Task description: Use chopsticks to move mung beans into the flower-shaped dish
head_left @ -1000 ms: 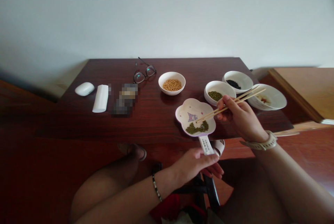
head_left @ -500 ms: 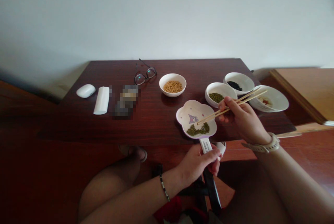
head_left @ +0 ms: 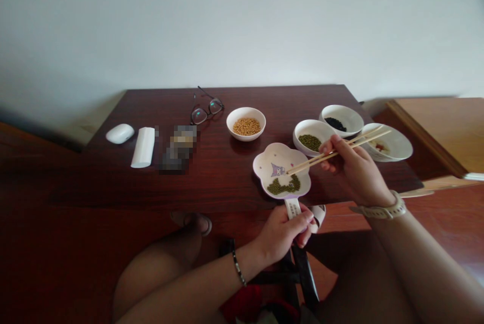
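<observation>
My right hand [head_left: 351, 170] grips a pair of wooden chopsticks [head_left: 336, 150]; their tips hover just above the green beans heaped on a flower-shaped white plate [head_left: 282, 170] at the table's near edge. My left hand [head_left: 282, 231] is closed around the plate's handle [head_left: 293, 208], which sticks out past the table edge. A white bowl of green beans [head_left: 312, 137] stands right behind the plate.
On the dark wooden table [head_left: 227, 173] are a bowl of yellow beans [head_left: 245, 123], a bowl of black beans [head_left: 340, 118], a nearly empty bowl [head_left: 389, 145], glasses [head_left: 206, 108], a white mouse [head_left: 119, 133] and a white case [head_left: 143, 146]. A lighter table [head_left: 442, 132] stands at right.
The chopstick tips lifted slightly from the green beans on the plate. My left hand slid up and closed more firmly on the handle. The view shifted a little.
</observation>
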Tool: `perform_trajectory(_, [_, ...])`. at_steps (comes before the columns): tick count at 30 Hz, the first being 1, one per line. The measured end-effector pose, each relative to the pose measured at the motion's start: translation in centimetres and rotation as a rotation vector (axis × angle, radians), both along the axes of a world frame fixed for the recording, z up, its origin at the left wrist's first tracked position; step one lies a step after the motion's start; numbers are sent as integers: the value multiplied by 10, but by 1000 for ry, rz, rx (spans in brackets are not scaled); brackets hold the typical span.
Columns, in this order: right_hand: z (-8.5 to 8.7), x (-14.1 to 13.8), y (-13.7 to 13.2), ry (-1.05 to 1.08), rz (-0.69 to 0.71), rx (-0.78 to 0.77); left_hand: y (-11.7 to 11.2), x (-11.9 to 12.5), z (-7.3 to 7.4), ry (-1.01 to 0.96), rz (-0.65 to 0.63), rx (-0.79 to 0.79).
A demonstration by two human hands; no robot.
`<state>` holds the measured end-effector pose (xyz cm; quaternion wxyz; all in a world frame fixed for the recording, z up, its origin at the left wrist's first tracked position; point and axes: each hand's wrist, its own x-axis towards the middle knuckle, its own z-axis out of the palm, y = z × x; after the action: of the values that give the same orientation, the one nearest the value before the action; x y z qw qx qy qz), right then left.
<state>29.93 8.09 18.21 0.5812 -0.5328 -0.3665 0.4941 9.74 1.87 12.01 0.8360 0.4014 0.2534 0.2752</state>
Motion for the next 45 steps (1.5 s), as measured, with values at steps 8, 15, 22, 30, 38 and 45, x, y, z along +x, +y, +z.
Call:
perform_trajectory(8, [9, 30, 11, 106, -226, 140, 3, -1, 6, 26, 18, 6])
perform_trajectory(15, [2, 56, 27, -21, -542, 312, 2, 0, 7, 18, 32, -23])
perform_trajectory(22, [3, 42, 14, -102, -418, 286, 1, -1, 4, 23, 44, -19])
perform_trajectory(30, [9, -1, -9, -207, 187, -57, 0, 0, 1, 7, 45, -5])
perform_trajectory(38, [1, -14, -9, -267, 276, -95, -1, -1, 0, 6, 42, -3])
perform_trajectory(45, [-1, -17, -11, -301, 264, -50, -1, -3, 1, 20, 22, 16])
